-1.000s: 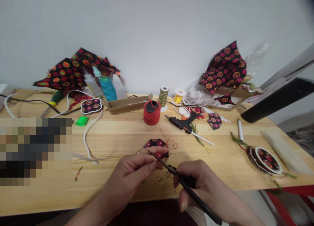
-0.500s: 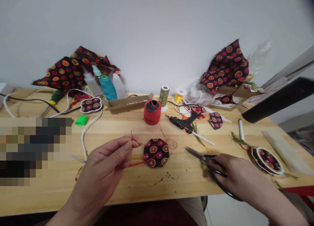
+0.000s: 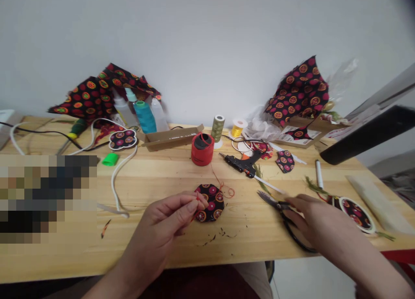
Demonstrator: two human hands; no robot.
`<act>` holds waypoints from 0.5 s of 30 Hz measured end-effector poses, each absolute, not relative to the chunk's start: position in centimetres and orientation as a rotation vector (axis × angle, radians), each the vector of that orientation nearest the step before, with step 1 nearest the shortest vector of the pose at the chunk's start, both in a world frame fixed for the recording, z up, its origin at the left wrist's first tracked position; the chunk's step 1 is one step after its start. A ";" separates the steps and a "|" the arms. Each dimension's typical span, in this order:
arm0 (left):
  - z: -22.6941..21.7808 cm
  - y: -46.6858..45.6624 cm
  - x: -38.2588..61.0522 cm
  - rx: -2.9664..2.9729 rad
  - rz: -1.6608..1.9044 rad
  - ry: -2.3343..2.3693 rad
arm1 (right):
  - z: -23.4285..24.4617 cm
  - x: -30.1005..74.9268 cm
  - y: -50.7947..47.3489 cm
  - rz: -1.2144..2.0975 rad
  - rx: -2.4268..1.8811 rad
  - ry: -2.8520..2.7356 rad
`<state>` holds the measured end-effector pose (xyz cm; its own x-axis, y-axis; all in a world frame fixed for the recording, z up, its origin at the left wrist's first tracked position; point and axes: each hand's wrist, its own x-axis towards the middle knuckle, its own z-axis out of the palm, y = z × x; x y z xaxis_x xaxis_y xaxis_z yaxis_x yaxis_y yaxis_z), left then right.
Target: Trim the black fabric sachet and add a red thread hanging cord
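Observation:
My left hand (image 3: 168, 219) pinches a red thread (image 3: 197, 198) between thumb and forefinger, right beside a round black patch of patterned fabric (image 3: 210, 202) lying on the wooden table (image 3: 155, 242). The thread runs up from the patch to a red spool (image 3: 202, 149). My right hand (image 3: 316, 223) lies to the right on the table, its fingers over the handles of black scissors (image 3: 282, 210) whose blades point left and rest on the wood.
A black glue gun (image 3: 241, 163) lies behind the scissors. Thread cones, bottles (image 3: 142, 115), a cardboard tray (image 3: 170, 136) and patterned cloth (image 3: 300, 91) line the back. A white cord (image 3: 115, 182) and green cap (image 3: 110, 159) sit left. A round hoop piece (image 3: 356, 212) lies right.
My right hand carried the scissors away from the patch to the right and lowered them onto the table. My left hand pulled the thread out leftward, then came back beside the patch.

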<state>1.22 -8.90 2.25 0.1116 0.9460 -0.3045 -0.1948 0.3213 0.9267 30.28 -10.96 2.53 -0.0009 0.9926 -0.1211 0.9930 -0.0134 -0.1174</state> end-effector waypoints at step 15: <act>1.8 -9.9 1.4 1.118 0.820 1.006 | 3.6 18.3 -7.5 -1.768 1.932 2.957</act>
<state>1.36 -9.92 1.82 0.3444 0.9115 -0.2250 -0.0361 0.2523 0.9670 18.34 -7.54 3.60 -0.2862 0.9428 0.1709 0.2956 0.2566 -0.9202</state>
